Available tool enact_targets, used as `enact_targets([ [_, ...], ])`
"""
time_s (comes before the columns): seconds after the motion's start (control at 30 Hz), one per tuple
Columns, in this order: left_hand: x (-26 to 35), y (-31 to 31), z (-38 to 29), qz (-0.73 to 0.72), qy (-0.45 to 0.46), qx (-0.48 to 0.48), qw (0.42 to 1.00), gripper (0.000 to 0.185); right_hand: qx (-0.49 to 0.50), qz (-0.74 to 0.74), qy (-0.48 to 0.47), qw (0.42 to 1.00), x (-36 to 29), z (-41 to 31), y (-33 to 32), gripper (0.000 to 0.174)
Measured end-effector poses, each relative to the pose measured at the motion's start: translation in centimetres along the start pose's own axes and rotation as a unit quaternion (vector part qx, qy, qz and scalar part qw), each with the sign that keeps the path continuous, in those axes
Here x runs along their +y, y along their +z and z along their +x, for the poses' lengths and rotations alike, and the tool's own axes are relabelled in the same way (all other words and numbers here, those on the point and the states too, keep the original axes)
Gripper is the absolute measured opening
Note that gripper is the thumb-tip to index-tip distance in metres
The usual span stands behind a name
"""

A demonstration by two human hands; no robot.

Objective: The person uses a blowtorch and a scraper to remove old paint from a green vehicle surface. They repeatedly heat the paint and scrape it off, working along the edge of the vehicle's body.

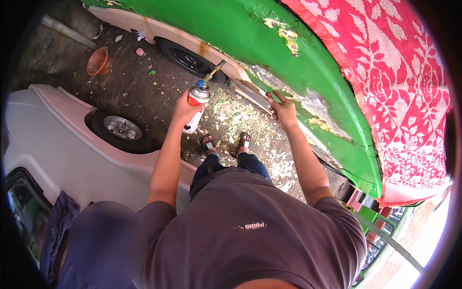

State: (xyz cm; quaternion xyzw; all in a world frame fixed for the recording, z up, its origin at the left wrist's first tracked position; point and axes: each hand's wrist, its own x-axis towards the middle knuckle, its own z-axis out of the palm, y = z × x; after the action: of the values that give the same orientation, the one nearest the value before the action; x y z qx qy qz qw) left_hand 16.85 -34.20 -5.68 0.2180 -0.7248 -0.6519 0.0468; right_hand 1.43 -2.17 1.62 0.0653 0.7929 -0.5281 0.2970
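Note:
My left hand (pixel 186 108) is wrapped around a gas canister (pixel 193 123) with a blow torch head (pixel 209 77) on top, its brass nozzle aimed at the vehicle's side. Whether a flame burns cannot be made out. In my right hand (pixel 284 110) is a thin metal tool (pixel 260 81) with a dark reddish handle, perhaps a screwdriver or scraper. Its tip meets or nearly meets the green vehicle body panel (pixel 231 21). Along that panel runs a stripped grey patch (pixel 310 103) edged with flaking paint and yellowish filler.
Paint chips (pixel 234 119) litter the ground around my feet. A pale car (pixel 54 123) stands close on the left, its wheel (pixel 122 127) facing me. An orange bucket (pixel 98 62) sits farther off. A red patterned cloth (pixel 397 90) covers the green vehicle's upper part. Someone in dark clothing (pixel 59 224) is at lower left.

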Motion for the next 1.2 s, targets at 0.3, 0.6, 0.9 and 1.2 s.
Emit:
enact_targets([
  [0.3, 0.0, 0.3, 0.3, 0.049, 0.004, -0.017, 0.999, 0.052, -0.046, -0.475, -0.280, 0.833, -6.4, 1.1, -1.6, 0.049],
  [0.6, -1.6, -1.5, -1.7, -0.023, -0.003, 0.009, 1.000, 0.058, 0.004, -0.477, -0.186, 0.859, -7.0, 1.2, 2.3, 0.032],
  [0.9, -1.1, -1.8, -1.6, 0.012, 0.005, -0.002, 1.000, 0.061, 0.082, -0.395, -0.207, 0.892, -3.0, 0.2, 2.4, 0.030],
  [1.2, 0.0, 1.0, 1.6, 0.103, -0.018, -0.081, 0.991, 0.060, 0.118, -0.349, -0.139, 0.919, -4.2, -1.6, 3.7, 0.030],
])
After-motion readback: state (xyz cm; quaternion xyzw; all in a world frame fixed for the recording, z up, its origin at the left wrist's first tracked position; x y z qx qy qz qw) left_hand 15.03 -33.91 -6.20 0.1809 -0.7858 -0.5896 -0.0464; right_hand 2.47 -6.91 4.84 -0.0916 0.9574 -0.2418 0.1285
